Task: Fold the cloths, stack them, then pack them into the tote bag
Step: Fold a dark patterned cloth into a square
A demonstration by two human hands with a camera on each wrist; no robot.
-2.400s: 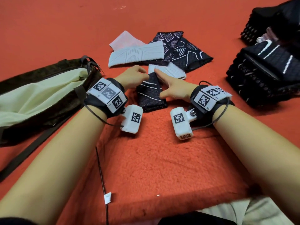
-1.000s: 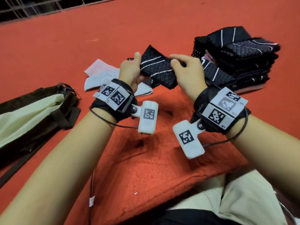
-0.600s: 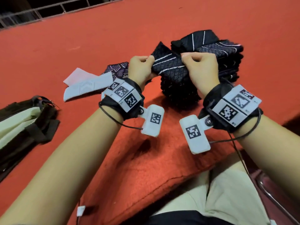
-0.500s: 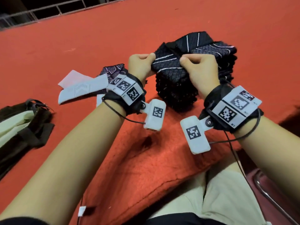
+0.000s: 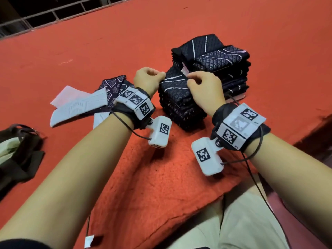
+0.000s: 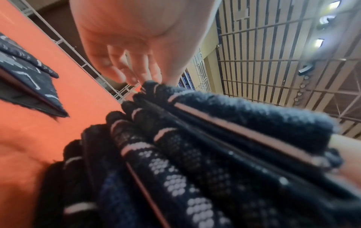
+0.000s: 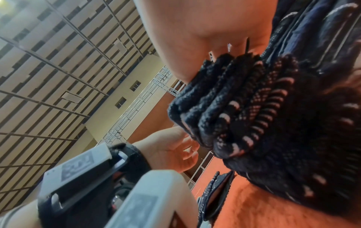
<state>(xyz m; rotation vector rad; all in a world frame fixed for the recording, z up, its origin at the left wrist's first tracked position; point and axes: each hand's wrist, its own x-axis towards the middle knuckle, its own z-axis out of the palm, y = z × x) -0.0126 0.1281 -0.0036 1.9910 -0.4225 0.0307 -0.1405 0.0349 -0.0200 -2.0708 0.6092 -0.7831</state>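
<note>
A folded dark cloth with white stripes (image 5: 173, 85) lies on top of the near stack of folded dark cloths (image 5: 181, 112). My left hand (image 5: 158, 76) pinches its left edge with curled fingers, and the left wrist view shows the fingertips (image 6: 144, 77) at the cloth's far corner (image 6: 156, 89). My right hand (image 5: 193, 79) holds the right edge, its fingers hidden behind the stack (image 7: 244, 108) in the right wrist view. A second, taller stack (image 5: 215, 56) stands just behind. The tote bag (image 5: 16, 155) lies open at the far left.
Unfolded cloths lie left of the stacks: a white one (image 5: 79, 105), a pink one (image 5: 66, 94) and a dark patterned one (image 5: 115, 85). Everything rests on a red carpeted surface (image 5: 161, 177), whose front edge is by my lap. A railing (image 5: 45, 17) runs along the back.
Both hands lifted the striped cloth from the carpet, carried it right and lowered it onto the near stack. The head view swung right, pushing the tote bag to the left edge.
</note>
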